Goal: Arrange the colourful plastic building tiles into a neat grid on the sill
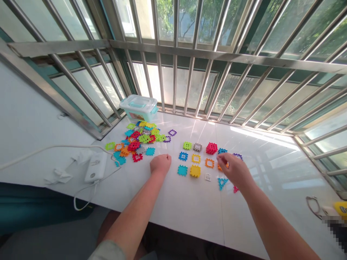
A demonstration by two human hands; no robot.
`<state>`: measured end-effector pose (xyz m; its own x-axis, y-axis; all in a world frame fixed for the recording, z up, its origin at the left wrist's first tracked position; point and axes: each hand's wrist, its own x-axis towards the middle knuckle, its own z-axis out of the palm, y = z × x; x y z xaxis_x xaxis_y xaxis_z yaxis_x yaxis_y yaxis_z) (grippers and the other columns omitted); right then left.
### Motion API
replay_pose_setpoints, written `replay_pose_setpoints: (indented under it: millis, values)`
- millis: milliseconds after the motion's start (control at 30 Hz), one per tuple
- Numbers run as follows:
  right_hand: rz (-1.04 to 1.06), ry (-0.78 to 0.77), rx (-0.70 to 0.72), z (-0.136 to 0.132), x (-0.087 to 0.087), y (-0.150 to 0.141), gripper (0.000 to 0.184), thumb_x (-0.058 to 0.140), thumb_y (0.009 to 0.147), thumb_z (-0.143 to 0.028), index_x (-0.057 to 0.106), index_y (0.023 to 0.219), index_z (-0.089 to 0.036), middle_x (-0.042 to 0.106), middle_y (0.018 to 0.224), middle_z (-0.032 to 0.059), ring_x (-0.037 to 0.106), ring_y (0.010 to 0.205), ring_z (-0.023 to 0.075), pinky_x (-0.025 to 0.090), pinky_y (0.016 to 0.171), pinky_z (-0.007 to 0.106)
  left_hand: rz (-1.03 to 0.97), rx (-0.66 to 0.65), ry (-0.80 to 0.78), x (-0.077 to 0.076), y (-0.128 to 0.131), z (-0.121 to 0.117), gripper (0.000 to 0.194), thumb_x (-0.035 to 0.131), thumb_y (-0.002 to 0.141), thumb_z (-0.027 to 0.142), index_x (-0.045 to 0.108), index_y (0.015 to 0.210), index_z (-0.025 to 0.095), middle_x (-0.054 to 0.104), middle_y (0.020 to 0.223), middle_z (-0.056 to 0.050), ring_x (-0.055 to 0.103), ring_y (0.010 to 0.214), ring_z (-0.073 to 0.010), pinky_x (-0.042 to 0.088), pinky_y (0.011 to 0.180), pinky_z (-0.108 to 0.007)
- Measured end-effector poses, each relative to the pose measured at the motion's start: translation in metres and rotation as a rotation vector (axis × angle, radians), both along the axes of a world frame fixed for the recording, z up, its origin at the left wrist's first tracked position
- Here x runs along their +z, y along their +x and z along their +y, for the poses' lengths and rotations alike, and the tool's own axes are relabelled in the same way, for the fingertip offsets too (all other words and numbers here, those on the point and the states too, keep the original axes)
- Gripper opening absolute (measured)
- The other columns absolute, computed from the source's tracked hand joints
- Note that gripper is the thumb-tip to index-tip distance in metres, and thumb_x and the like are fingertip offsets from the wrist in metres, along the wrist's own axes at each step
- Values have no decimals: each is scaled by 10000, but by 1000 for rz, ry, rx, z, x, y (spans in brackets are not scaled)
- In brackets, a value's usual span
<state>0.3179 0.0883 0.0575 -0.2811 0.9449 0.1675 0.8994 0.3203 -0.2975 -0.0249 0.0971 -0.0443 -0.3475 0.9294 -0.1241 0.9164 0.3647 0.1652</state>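
Note:
My left hand [160, 163] rests on the white table in a closed fist, between the loose pile and the sorted tiles; nothing shows in it. My right hand [235, 168] has its fingers curled together over the sorted tiles, partly covering an orange tile [222, 167] and close to a blue tile [222, 150]. What its fingertips hold, if anything, is hidden. In the rows to its left are a red stack [211, 148], a yellow stack [195, 171] and an orange square tile [209, 163]. Below the hand lies a light-blue triangular tile [222, 183].
A mixed pile of interlocking tiles [143, 138] lies at left, before a lidded plastic box [139, 108]. A white power strip [96, 167] with cables sits at the left edge. Metal window bars [192, 83] border the back. Scissors-like handles [313, 206] lie far right.

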Motion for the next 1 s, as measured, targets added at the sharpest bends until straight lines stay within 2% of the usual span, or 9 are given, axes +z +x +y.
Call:
replay_pose_setpoints:
  millis: [100, 167, 233, 300, 400, 533, 767, 1000]
  values:
    - [-20, -71, 2, -76, -40, -12, 388, 388, 1063, -482, 665, 860, -300, 672, 691, 37, 632, 627, 219, 426, 600, 333, -4, -2, 3, 1, 0, 0, 566, 313, 1041, 398, 842, 1088, 205, 795, 1023, -168, 738, 980, -291, 526, 809, -360]
    - [-48, -86, 11, -120, -71, -21, 426, 383, 1064, -477, 599, 741, -304, 621, 612, 20, 573, 533, 212, 352, 533, 329, -2, -2, 8, 1, 0, -1, 570, 308, 1041, 397, 843, 1082, 205, 796, 1019, -165, 739, 978, -291, 526, 806, -356]
    - [-68, -38, -17, -151, -96, -29, 446, 380, 1069, -448, 565, 693, -296, 639, 644, 33, 611, 575, 222, 359, 549, 330, 1, -2, 9, 1, 0, -1, 574, 303, 1041, 399, 844, 1077, 210, 797, 1015, -163, 740, 977, -292, 526, 803, -356]
    - [-96, -3, -15, -167, -111, -35, 454, 383, 1070, -423, 563, 676, -288, 645, 667, 44, 651, 632, 233, 384, 583, 331, 5, -5, 7, 0, -1, 0, 574, 302, 1042, 400, 844, 1077, 216, 797, 1019, -162, 741, 977, -291, 525, 802, -355]
    - [-110, 0, -50, -168, -117, -38, 444, 398, 1071, -395, 579, 683, -278, 660, 688, 43, 672, 667, 230, 379, 601, 319, 15, -11, 3, -1, -1, -1, 570, 300, 1046, 398, 841, 1080, 221, 799, 1020, -158, 741, 977, -285, 522, 803, -346]
    - [-132, -19, -75, -157, -111, -37, 436, 392, 1077, -381, 584, 703, -268, 675, 710, 33, 676, 682, 214, 349, 601, 309, 16, -10, 12, 0, -1, -1, 581, 289, 1049, 399, 840, 1070, 218, 798, 1013, -160, 740, 964, -293, 520, 792, -351]
    - [-151, -9, -101, -157, -108, -38, 434, 402, 1077, -365, 579, 697, -250, 668, 704, 19, 648, 661, 186, 291, 591, 311, 7, -12, 22, 1, 0, -2, 579, 290, 1038, 381, 840, 1044, 201, 797, 1008, -168, 737, 959, -297, 509, 774, -344]
    - [-123, 14, -109, -157, -115, -37, 417, 456, 1075, -338, 597, 700, -221, 668, 707, 5, 581, 642, 130, 228, 621, 317, -9, -13, 44, -2, -1, -3, 562, 304, 1038, 391, 827, 1018, 188, 788, 997, -174, 731, 951, -308, 498, 766, -355]
